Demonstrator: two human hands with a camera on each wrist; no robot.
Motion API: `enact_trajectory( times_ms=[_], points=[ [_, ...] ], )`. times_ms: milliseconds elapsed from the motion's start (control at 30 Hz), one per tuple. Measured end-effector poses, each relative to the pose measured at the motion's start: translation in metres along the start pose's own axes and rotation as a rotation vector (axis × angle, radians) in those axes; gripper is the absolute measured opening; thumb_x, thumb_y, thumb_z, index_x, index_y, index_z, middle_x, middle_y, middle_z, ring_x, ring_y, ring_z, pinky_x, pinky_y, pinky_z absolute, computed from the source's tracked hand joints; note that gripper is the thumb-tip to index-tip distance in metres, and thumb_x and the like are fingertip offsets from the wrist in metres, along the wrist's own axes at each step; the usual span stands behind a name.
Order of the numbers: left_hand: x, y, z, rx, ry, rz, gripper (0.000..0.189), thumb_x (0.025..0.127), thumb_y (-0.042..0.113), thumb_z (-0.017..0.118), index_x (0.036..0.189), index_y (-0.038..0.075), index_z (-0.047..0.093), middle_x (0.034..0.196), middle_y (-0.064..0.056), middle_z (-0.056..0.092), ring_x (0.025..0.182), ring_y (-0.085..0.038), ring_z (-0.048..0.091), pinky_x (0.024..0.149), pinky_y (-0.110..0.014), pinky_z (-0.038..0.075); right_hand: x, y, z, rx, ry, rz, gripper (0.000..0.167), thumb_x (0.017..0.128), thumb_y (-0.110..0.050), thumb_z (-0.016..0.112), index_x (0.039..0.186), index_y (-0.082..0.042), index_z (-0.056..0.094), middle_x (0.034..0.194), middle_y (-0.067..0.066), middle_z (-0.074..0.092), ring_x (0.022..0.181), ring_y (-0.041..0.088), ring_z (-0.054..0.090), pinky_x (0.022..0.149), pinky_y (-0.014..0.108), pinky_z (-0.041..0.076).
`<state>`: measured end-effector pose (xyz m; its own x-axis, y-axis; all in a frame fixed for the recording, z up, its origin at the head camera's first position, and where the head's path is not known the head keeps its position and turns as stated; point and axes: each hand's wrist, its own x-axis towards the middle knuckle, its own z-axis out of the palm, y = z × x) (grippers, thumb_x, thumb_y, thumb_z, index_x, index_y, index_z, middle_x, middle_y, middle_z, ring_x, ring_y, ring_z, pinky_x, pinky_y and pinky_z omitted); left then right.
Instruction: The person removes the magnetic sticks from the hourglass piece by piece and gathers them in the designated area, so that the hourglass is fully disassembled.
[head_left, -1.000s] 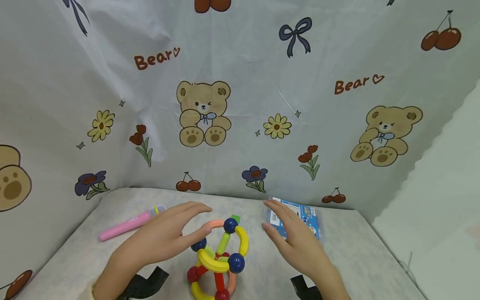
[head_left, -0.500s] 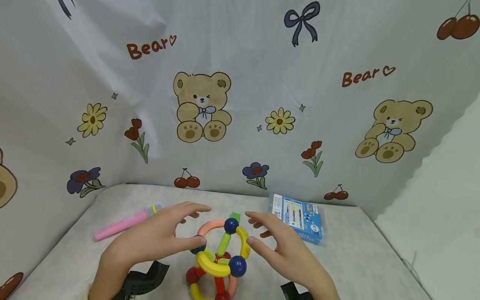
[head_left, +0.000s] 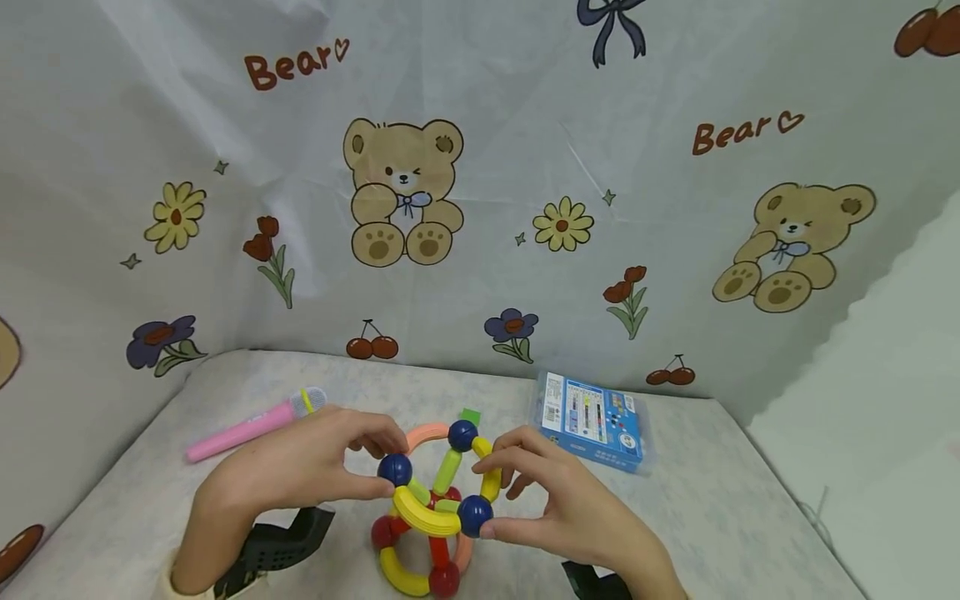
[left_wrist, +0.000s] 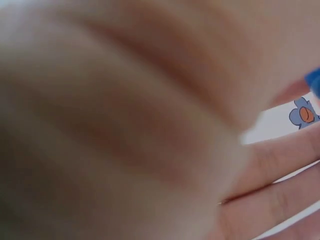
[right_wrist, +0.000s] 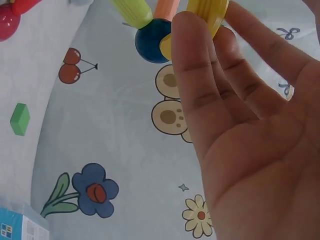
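Note:
A toy of magnetic balls and rods stands in front of me, with red balls low down and blue balls on its upper ring. My left hand pinches the ring's left blue ball between thumb and fingers. On the other side, my right hand holds the yellow curved rod with its fingers, thumb against the right blue ball. In the right wrist view those fingers lie along the yellow rod. The palm fills most of the left wrist view; a blue ball shows at its right edge.
A pink toy microphone lies at the left of the table. Toward the back right is a blue box in clear plastic. A small green block sits behind the toy. A bear-print cloth hangs behind.
Both hands have closed in on the toy from either side, the right one moving left from near the box. Fingers now grip its upper ring. The head view has tilted down slightly.

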<state>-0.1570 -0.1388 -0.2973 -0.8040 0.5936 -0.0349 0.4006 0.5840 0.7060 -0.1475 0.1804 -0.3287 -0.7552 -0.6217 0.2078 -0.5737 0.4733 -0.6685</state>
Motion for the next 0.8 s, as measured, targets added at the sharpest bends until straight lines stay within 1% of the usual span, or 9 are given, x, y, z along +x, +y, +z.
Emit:
enact_trajectory(
  times_ms=[33,100,233,300,367,500,700,800],
  points=[
    [0.000,0.000,0.000,-0.001,-0.001,0.008,0.030,0.087,0.029,0.084,0.114,0.023,0.072,0.107,0.013,0.073,0.106,-0.017,0.068,0.093,-0.051,0.058,0.000,0.000,0.000,-0.003,-0.006,-0.004,0.037,0.087,-0.043,0.082,0.121,-0.033,0.070,0.119,-0.008,0.058,0.098,0.008,0.063,0.080,0.026,0.060],
    [-0.001,-0.001,-0.001,0.010,0.009,0.000,0.029,0.087,0.031,0.084,0.113,0.026,0.072,0.107,0.014,0.072,0.107,-0.017,0.067,0.093,-0.051,0.057,0.001,0.001,0.000,-0.012,-0.024,-0.023,0.037,0.087,-0.043,0.083,0.120,-0.032,0.072,0.116,-0.007,0.056,0.099,0.009,0.061,0.081,0.025,0.059],
    [-0.001,0.001,0.001,0.067,0.070,-0.015,0.034,0.087,0.041,0.083,0.115,0.027,0.071,0.113,0.012,0.070,0.110,-0.019,0.064,0.090,-0.048,0.058,0.002,0.000,0.000,-0.044,-0.057,-0.037,0.035,0.086,-0.041,0.084,0.118,-0.034,0.074,0.110,-0.008,0.051,0.100,0.009,0.056,0.083,0.024,0.056],
    [0.001,0.002,0.002,0.093,0.105,-0.005,0.037,0.087,0.047,0.081,0.116,0.027,0.070,0.116,0.011,0.069,0.111,-0.020,0.064,0.087,-0.045,0.058,0.002,-0.001,0.001,-0.070,-0.066,-0.033,0.034,0.086,-0.041,0.084,0.118,-0.036,0.075,0.107,-0.009,0.049,0.100,0.008,0.053,0.083,0.023,0.055],
    [0.004,0.002,0.004,0.094,0.121,0.008,0.039,0.089,0.050,0.078,0.118,0.025,0.070,0.117,0.009,0.069,0.111,-0.020,0.065,0.084,-0.044,0.059,0.002,-0.002,0.003,-0.101,-0.073,-0.026,0.034,0.086,-0.043,0.083,0.118,-0.035,0.075,0.105,-0.010,0.048,0.099,0.007,0.052,0.082,0.022,0.054],
    [0.010,0.004,0.007,0.061,0.108,0.010,0.038,0.090,0.047,0.078,0.120,0.024,0.069,0.119,0.005,0.070,0.108,-0.020,0.068,0.081,-0.042,0.060,0.002,-0.003,0.007,-0.144,-0.066,-0.021,0.037,0.087,-0.051,0.080,0.118,-0.032,0.076,0.102,-0.011,0.048,0.097,0.006,0.052,0.080,0.020,0.053],
    [0.014,0.004,0.009,0.049,0.063,0.014,0.035,0.089,0.045,0.080,0.114,0.023,0.068,0.115,0.006,0.071,0.105,-0.018,0.068,0.081,-0.039,0.060,0.004,-0.003,0.007,-0.166,-0.050,-0.032,0.034,0.086,-0.047,0.083,0.115,-0.031,0.077,0.100,-0.013,0.049,0.096,0.005,0.051,0.078,0.020,0.053],
    [0.014,0.004,0.007,0.032,0.053,0.009,0.036,0.090,0.042,0.079,0.117,0.021,0.068,0.110,0.006,0.072,0.104,-0.019,0.069,0.082,-0.039,0.061,0.005,-0.003,0.006,-0.176,-0.045,-0.035,0.033,0.086,-0.047,0.082,0.115,-0.031,0.077,0.100,-0.012,0.051,0.094,0.005,0.051,0.077,0.020,0.053]
  ],
)
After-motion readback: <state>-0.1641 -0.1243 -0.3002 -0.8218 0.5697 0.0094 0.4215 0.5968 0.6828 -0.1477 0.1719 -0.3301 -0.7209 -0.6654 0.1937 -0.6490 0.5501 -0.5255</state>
